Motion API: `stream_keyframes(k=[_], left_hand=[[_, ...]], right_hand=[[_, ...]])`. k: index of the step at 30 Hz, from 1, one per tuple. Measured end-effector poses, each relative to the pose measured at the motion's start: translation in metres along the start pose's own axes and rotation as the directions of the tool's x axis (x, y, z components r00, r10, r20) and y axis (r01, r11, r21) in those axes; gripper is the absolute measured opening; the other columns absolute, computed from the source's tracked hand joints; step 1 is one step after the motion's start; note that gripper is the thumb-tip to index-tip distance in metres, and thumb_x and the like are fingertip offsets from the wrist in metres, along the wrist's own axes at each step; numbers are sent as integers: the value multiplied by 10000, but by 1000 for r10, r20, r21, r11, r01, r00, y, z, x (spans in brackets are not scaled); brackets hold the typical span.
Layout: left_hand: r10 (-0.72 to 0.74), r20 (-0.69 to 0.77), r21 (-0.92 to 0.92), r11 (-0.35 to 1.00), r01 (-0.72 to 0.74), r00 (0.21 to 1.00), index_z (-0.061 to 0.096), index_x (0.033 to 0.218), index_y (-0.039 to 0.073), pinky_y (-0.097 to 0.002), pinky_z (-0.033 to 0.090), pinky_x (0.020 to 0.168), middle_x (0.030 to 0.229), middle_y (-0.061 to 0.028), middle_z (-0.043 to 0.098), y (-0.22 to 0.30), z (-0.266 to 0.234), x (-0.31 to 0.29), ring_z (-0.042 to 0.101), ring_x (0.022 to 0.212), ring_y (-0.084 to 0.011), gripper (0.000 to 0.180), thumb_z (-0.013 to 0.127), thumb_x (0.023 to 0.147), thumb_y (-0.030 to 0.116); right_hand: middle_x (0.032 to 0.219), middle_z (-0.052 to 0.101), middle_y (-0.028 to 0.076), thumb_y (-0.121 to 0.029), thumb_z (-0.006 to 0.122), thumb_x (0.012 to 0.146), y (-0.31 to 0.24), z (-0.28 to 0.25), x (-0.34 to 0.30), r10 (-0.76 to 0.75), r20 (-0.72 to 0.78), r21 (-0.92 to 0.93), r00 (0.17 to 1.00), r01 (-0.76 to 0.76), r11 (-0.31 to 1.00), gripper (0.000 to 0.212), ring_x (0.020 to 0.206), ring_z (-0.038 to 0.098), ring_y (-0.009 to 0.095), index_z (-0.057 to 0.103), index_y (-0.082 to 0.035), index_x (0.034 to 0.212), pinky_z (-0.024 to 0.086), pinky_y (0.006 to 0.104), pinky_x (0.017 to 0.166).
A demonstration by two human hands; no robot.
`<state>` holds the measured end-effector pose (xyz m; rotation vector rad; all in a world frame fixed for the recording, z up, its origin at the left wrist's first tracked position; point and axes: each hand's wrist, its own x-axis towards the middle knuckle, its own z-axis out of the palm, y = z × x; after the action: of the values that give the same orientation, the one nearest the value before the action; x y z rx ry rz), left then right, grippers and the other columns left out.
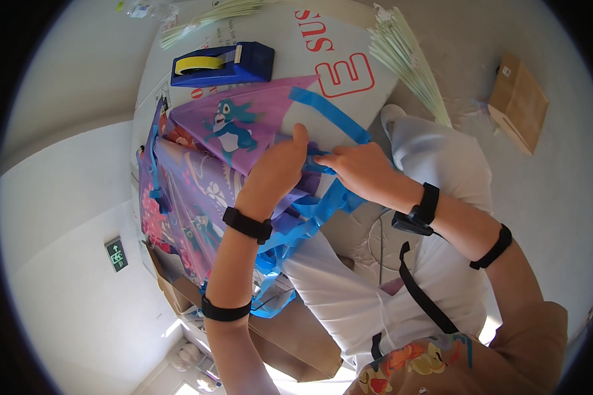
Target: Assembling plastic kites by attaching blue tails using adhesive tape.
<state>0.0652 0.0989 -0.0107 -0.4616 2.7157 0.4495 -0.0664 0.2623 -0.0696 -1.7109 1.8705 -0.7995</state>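
A thin purple sheet (263,112), shaped like a kite and printed with a blue cartoon animal, lies spread over a white board. More of its folds, in purple and pink, hang toward the left. My left hand (278,168) is closed on the sheet's near edge with its thumb up; its other fingers are partly hidden. Just right of it, my right hand (369,172) pinches a blue ribbon (319,166) close to that edge. A flat blue strip (333,117) runs from the sheet toward my right hand. Loose blue ribbons (316,214) dangle below both hands.
A blue tape dispenser (254,64) with yellow tape stands beyond the sheet. Bundles of pale thin sticks (408,59) lie at the far right and far edge (211,20) of the board. A cardboard box (517,105) sits on the floor at right; another brown carton (296,342) is below.
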Motion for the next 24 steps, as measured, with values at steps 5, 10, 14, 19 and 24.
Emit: stream_keyframes(k=[5, 10, 14, 19, 24], left_hand=[[7, 11, 119, 993, -8, 1000, 438, 1191, -39, -484, 538, 610, 764, -206, 657, 0, 0, 7, 679, 736, -412, 329, 562, 886, -21], [31, -15, 177, 984, -27, 999, 447, 1144, -20, -474, 547, 601, 763, -198, 668, 5, 1, 13, 692, 742, -397, 259, 560, 913, 4], [30, -40, 223, 975, -21, 999, 453, 1111, -8, -454, 552, 577, 749, -185, 673, 8, 0, 14, 701, 729, -376, 226, 572, 922, 26], [39, -115, 296, 955, -4, 993, 470, 1055, 14, -423, 559, 548, 721, -167, 681, 11, 7, 19, 714, 694, -353, 197, 603, 915, 51], [-144, -107, 202, 966, 163, 984, 475, 1025, 35, -394, 584, 552, 684, -160, 686, 13, 8, 25, 743, 700, -318, 218, 646, 899, 84]], right_hand=[[819, 671, 34, -120, 668, 887, 0, -1, 0, -8, -2, -9, 1000, 8, 1000, 335, 746, 710, 268, 746, -194, 1204, 545, 401, 604], [813, 677, 34, -150, 656, 909, -1, -1, -1, -9, -3, -38, 1000, 8, 999, 290, 754, 722, 268, 754, -183, 1180, 548, 399, 592], [803, 673, 34, -159, 653, 914, 0, 0, -1, -13, -3, -63, 1000, 13, 998, 290, 742, 719, 266, 752, -184, 1185, 540, 395, 577], [778, 657, 33, -169, 642, 934, 1, 2, -1, -29, -16, -71, 999, 28, 997, 281, 716, 709, 254, 746, -182, 1195, 527, 383, 556], [757, 643, 33, -172, 623, 960, 1, 3, -5, -61, -57, -102, 996, 55, 993, 284, 697, 698, 244, 735, -186, 1220, 520, 371, 546]])
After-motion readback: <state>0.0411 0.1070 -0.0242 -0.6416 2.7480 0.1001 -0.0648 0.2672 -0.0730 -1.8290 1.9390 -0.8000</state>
